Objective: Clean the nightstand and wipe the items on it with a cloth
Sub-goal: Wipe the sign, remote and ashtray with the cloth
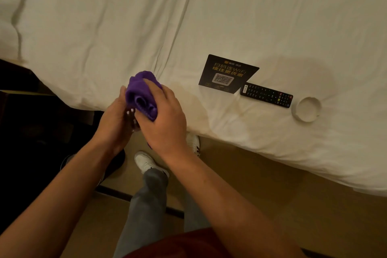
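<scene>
My right hand (165,119) is closed around a bunched purple cloth (140,92) and presses it against a small dark object with pale buttons (130,118), which my left hand (114,119) grips. Most of that object is hidden between my hands and the cloth, so I cannot tell what it is. Both hands hover over the near edge of the white bed (104,37). On the sheet to the right lie a black WiFi card with a QR code (227,73), a black remote control (266,95) and a round white ashtray (306,109).
Dark furniture (31,115) stands in shadow at the left, beside the bed. Below my hands are the tan floor (261,184), my grey trouser legs and white shoes (144,161). A dark strip crosses the floor (117,194).
</scene>
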